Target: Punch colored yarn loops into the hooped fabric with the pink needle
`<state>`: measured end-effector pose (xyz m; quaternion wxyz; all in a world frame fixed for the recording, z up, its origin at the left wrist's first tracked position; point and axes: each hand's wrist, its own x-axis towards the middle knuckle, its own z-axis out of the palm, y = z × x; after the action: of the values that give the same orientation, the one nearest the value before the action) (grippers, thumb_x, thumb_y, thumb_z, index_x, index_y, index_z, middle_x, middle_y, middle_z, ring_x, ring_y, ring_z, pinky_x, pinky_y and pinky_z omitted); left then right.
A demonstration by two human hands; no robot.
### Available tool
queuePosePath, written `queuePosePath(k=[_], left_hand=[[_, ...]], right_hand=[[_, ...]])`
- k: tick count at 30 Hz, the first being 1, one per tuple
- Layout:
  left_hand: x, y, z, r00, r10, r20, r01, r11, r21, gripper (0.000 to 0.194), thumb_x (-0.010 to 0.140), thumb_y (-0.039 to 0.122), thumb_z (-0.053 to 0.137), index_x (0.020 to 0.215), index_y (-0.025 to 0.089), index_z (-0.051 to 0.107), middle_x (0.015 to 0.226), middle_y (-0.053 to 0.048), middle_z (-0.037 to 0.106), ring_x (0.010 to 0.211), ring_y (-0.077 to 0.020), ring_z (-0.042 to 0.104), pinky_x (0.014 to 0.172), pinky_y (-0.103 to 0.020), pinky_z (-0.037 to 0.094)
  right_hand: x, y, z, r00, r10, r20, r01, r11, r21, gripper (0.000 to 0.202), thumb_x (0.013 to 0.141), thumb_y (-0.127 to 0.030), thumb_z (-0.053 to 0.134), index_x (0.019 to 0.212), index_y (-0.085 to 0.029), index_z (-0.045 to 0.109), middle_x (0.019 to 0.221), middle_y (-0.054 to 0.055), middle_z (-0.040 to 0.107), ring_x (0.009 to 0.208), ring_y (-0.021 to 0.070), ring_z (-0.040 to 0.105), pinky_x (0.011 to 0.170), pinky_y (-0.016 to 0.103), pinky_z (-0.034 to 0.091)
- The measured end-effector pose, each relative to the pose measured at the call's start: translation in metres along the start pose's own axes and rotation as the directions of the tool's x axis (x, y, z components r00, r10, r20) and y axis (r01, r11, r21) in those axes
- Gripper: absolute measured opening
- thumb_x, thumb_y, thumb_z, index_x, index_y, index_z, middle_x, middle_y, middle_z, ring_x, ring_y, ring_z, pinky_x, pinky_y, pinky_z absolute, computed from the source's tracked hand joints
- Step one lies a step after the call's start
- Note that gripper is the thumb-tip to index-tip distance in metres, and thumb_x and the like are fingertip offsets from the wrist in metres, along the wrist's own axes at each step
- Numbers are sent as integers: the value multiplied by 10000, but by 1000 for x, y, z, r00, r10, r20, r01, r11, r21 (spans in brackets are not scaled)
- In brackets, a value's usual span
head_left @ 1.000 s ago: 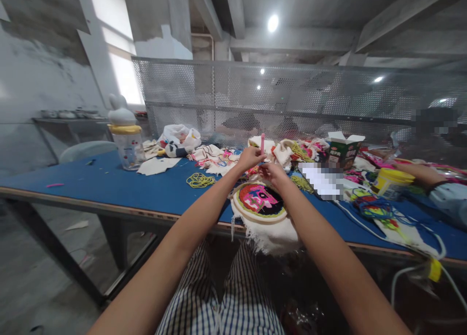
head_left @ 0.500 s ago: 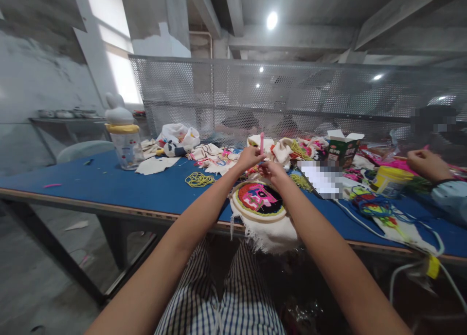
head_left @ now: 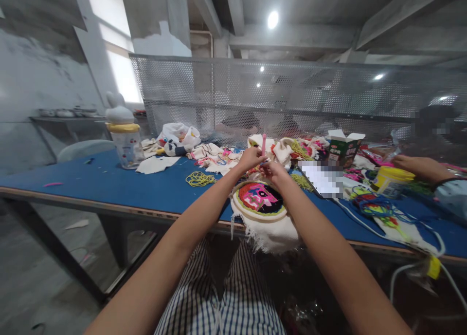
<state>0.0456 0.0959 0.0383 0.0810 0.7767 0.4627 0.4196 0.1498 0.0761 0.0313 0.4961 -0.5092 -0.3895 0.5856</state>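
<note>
My left hand (head_left: pixel 251 159) is closed around a pink punch needle (head_left: pixel 263 143), whose handle points up above the fingers. Just right of it and slightly lower, my right hand (head_left: pixel 274 173) pinches near the tool's lower end; anything between those fingers is too small to make out. Below both hands, at the table's front edge, lies a round embroidery hoop (head_left: pixel 237 211) with cream fabric. Its looped design (head_left: pixel 260 198) is red, pink and black with a yellow-green border. Frayed cloth (head_left: pixel 273 235) hangs from the hoop over the edge.
Yellow-green yarn (head_left: pixel 200 179) lies left of my hands on the blue table (head_left: pixel 109 191). A lidded bottle (head_left: pixel 126 147) stands farther left. To the right are a bright-screened device (head_left: pixel 321 179), a box (head_left: pixel 345 150), a yellow tub (head_left: pixel 392 180), tangled yarn (head_left: pixel 379 206) and a co-worker's hand (head_left: pixel 412 164).
My hands stay close together, with the punch needle shifted very slightly right. The co-worker's hand at the right has moved left and down, toward the yellow tub.
</note>
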Motion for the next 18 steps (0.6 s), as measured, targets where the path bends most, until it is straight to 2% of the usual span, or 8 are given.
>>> queuePosePath(k=[11,18], left_hand=[[0,-1,1,999,40,0,-40,998,43,202,713,260,552,688,96,668,616,-34,643,595,-133,541,540,-204,367],[1,-3,2,998,56,22,-57,996,71,201,703,246,551,654,89,666,566,-24,612,552,-124,502,517,-208,329]], right_hand=[[1,-2,-1,999,24,21,-24,1000,3,279,865,-283,501,1102,-137,520,1065,72,561,876,166,578,726,351,503],[5,0,-1,1000,-17,25,17,1000,21,281,865,-284,501,1105,-138,519,1070,73,559,881,168,577,730,354,501]])
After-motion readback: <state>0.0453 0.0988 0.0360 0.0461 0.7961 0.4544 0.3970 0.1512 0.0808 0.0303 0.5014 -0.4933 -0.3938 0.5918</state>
